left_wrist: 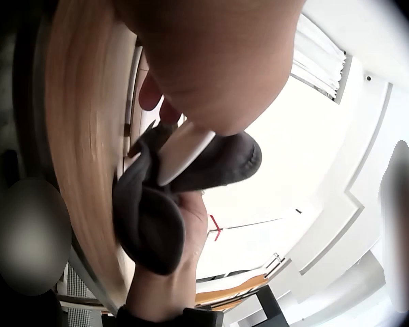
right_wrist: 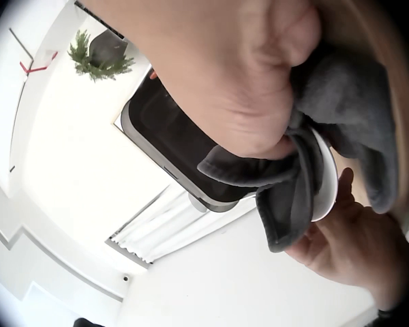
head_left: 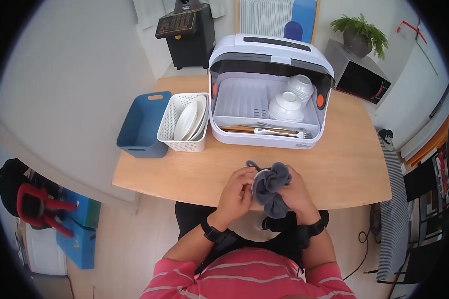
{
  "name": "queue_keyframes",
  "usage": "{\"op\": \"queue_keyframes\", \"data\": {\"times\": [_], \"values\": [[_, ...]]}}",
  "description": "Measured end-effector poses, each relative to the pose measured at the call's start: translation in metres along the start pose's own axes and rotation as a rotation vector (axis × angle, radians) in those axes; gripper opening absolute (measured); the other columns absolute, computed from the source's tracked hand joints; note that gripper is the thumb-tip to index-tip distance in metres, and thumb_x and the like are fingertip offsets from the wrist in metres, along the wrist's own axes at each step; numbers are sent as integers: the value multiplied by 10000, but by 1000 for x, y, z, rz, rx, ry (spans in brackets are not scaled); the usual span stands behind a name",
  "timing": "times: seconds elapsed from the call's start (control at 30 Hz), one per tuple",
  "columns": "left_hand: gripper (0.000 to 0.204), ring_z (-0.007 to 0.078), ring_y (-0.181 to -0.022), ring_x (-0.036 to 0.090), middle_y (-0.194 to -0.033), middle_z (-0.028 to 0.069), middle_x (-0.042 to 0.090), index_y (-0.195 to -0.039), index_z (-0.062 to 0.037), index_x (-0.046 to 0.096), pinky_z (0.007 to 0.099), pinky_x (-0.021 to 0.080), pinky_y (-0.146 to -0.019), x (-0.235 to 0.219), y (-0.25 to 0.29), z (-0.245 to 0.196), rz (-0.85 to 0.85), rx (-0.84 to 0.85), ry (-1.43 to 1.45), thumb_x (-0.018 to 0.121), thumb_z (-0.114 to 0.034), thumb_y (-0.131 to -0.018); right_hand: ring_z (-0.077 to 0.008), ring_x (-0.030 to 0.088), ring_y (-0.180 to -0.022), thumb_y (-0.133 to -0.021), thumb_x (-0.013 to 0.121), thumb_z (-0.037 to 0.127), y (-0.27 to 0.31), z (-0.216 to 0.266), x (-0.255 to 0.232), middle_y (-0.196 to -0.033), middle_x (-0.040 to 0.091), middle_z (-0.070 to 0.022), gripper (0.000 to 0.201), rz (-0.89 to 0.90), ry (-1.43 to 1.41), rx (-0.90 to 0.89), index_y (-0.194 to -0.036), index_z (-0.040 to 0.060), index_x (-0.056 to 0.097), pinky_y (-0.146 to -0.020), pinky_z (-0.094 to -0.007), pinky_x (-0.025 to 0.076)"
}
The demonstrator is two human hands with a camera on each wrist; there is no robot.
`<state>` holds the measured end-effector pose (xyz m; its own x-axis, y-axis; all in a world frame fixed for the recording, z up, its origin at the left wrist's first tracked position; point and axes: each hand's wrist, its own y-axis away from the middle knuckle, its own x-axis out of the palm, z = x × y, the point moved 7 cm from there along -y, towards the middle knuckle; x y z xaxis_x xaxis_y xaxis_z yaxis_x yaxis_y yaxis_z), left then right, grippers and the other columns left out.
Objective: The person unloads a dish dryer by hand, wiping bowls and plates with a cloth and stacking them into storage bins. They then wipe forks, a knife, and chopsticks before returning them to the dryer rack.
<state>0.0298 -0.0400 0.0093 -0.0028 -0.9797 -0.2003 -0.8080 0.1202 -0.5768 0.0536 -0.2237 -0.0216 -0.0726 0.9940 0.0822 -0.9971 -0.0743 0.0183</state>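
Head view: the left hand (head_left: pixel 236 193) pinches the edge of a white dish (head_left: pixel 255 188); the right hand (head_left: pixel 297 193) grips a dark grey cloth (head_left: pixel 273 187) against it, just beside the left fingers; the worktop (head_left: pixel 339 167) lies beyond the fingertips.

Left wrist view: the dish is tilted under the left fingers, folds of cloth on both sides of it; a light but steady rim hold should suit it – a smooth edge could slip.

Right wrist view: the right fingers are curled into the cloth, tips mostly hidden; best keep fabric between them and the dish – and gather the loose folds.
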Motion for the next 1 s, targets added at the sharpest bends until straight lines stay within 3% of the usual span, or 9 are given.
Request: {"op": "queue_keyframes", "data": {"times": [0.07,0.13,0.17,0.27,0.43,0.5,0.6,0.73,1.0], "values": [[192,218,-943,702,-1114,120,703,-1111,-17,611,310,577,-768,-8,3,17,-126,-101,106,517,77,-971,-99,636,-920,-867,757,-26,-5,-3,10,-1026,685,-29,265,-11,13,-12,-1093,9,623,-830,-272,542],[188,169,-896,702,-1045,117,707,-1140,-8,575,277,565,-741,-4,1,45,36,-342,199,465,55,-1002,-90,623,-903,-857,758,-29,-11,0,18,-997,681,-24,247,-23,28,-21,-1057,13,619,-814,-270,536],[189,162,-848,701,-999,94,701,-1164,-23,587,275,577,-698,-2,2,57,70,-602,481,453,-118,-1072,-100,635,-903,-844,764,-22,-14,8,20,-971,692,-40,254,-63,156,-59,-1050,17,621,-807,-279,537],[428,161,-947,686,-1105,98,665,-1268,-34,568,328,604,-771,-4,-6,66,199,-830,749,362,-382,-1129,-151,674,-891,-822,772,-5,-22,25,28,-923,709,-82,259,-93,394,-136,-1034,26,626,-791,-301,539],[533,212,-1031,686,-1223,89,663,-1355,-50,552,403,632,-718,-4,-13,62,331,-895,811,321,-471,-1124,-322,715,-843,-782,781,32,-31,41,48,-872,711,-145,276,-73,635,-195,-1022,36,645,-759,-377,555],[511,207,-1121,657,-1280,75,655,-1382,-72,551,421,611,-850,-6,-12,63,296,-911,1008,325,-453,-1128,-377,689,-944,-748,793,53,-34,51,60,-1007,711,-147,305,-104,799,-280,-1024,46,663,-816,-433,542],[464,205,-1190,631,-1306,83,651,-1385,-83,560,410,538,-1008,-8,-10,80,92,-877,1174,339,-403,-1132,-353,633,-1132,-722,802,75,-32,72,92,-1206,670,-142,333,-78,1084,-625,-1034,60,684,-944,-470,485],[465,190,-1214,617,-1313,77,638,-1385,-81,549,402,476,-1091,-21,-11,84,43,-782,1290,301,-387,-1138,-337,519,-1329,-750,799,167,-20,65,125,-1392,598,-114,428,60,1189,-656,-1161,80,720,-1127,-572,329],[490,274,-1258,614,-1377,144,616,-1429,-52,497,439,500,-1077,-15,-11,76,9,-907,1260,327,-395,-1122,-331,513,-1355,-776,788,259,-9,60,77,-1412,601,-111,290,73,1253,-580,-1041,139,789,-1158,-605,280]]}}
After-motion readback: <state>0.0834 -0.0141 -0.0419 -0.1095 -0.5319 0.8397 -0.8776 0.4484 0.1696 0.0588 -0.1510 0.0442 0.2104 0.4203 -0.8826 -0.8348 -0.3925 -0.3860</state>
